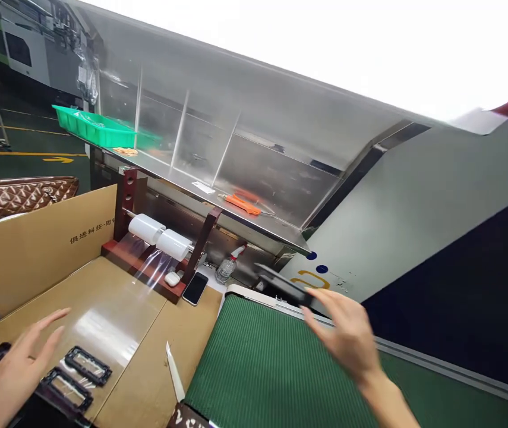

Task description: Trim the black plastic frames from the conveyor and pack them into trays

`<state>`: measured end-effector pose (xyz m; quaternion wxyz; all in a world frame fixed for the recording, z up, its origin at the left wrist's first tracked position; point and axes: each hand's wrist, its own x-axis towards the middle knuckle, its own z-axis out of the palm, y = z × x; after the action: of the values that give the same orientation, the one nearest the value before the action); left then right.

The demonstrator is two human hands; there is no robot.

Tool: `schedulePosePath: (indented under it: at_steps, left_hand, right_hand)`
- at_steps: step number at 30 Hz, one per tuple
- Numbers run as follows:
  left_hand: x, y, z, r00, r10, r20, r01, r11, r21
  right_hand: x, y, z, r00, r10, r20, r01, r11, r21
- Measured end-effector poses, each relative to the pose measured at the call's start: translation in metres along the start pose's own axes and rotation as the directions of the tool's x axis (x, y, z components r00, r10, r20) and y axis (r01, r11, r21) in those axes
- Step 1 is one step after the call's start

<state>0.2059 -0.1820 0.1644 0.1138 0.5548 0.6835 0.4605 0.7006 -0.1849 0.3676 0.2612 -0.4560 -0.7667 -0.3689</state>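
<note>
My right hand pinches one end of a thin black part, smeared by motion, above the far edge of the green ribbed conveyor belt. At the lower left, my left hand has its fingers apart and nothing in them. Close to its fingertips are two black rectangular frames, one behind the other. They lie on a sheet of clear film spread over the cardboard-covered bench.
Two white film rolls hang on a dark red stand. Around it are a phone, a white case and a spray bottle. A white pointed blade-like tool lies beside the belt. The metal shelf carries an orange tool and a green tray.
</note>
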Motion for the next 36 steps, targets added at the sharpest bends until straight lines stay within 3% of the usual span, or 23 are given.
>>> schedulePosePath:
  at_steps: [2, 3, 4, 5, 7, 9, 11, 13, 14, 16, 21, 26, 30, 36]
  left_hand:
    - [0.027, 0.027, 0.007, 0.997, 0.045, 0.057, -0.039, 0.995, -0.095]
    - [0.043, 0.047, 0.007, 0.984, 0.162, 0.073, -0.15, 0.976, -0.156]
    - [0.061, 0.071, 0.004, 0.939, 0.338, 0.065, -0.317, 0.924, -0.212]
    - [0.079, 0.096, -0.003, 0.853, 0.521, 0.03, -0.499, 0.832, -0.244]
    - [0.116, 0.147, -0.022, 0.662, 0.742, -0.107, -0.745, 0.635, -0.205]
    - [0.147, 0.193, -0.046, 0.441, 0.871, -0.216, -0.897, 0.435, -0.078]
    - [0.17, 0.23, -0.068, 0.233, 0.929, -0.287, -0.966, 0.256, 0.045]
    - [0.185, 0.254, -0.086, 0.099, 0.936, -0.337, -0.983, 0.146, 0.114]
    - [0.191, 0.262, -0.093, 0.066, 0.933, -0.354, -0.985, 0.118, 0.125]
    - [0.2, 0.272, -0.104, 0.047, 0.924, -0.38, -0.988, 0.1, 0.121]
    - [0.216, 0.281, -0.116, 0.053, 0.9, -0.432, -0.992, 0.098, 0.084]
    - [0.223, 0.274, -0.115, 0.043, 0.891, -0.452, -0.997, 0.064, 0.031]
    - [0.216, 0.227, -0.094, 0.118, 0.94, -0.32, -0.991, 0.091, -0.099]
    - [0.176, 0.106, -0.054, 0.229, 0.971, -0.073, -0.938, 0.2, -0.285]
  right_hand:
    - [0.043, -0.054, 0.008, 0.991, -0.117, -0.058, 0.12, 0.991, 0.062]
    - [0.064, -0.076, 0.009, 0.985, -0.142, -0.101, 0.151, 0.984, 0.092]
    - [0.085, -0.095, 0.008, 0.977, -0.158, -0.141, 0.173, 0.979, 0.106]
    - [0.105, -0.108, 0.005, 0.969, -0.167, -0.182, 0.189, 0.976, 0.11]
    - [0.137, -0.122, -0.008, 0.948, -0.18, -0.261, 0.208, 0.975, 0.082]
    - [0.162, -0.125, -0.026, 0.923, -0.19, -0.335, 0.208, 0.978, 0.017]
    - [0.18, -0.125, -0.046, 0.899, -0.199, -0.391, 0.193, 0.98, -0.057]
    - [0.194, -0.127, -0.064, 0.883, -0.206, -0.421, 0.171, 0.978, -0.12]
    - [0.199, -0.129, -0.072, 0.881, -0.209, -0.425, 0.161, 0.976, -0.146]
    - [0.209, -0.134, -0.086, 0.882, -0.214, -0.421, 0.141, 0.97, -0.197]
    - [0.225, -0.145, -0.109, 0.886, -0.241, -0.397, 0.125, 0.947, -0.296]
    - [0.225, -0.16, -0.105, 0.918, -0.179, -0.355, 0.088, 0.963, -0.256]
    - [0.196, -0.185, -0.076, 0.968, -0.019, -0.249, 0.005, 0.998, -0.057]
    - [0.119, -0.25, -0.021, 0.988, 0.151, 0.024, -0.152, 0.951, 0.271]
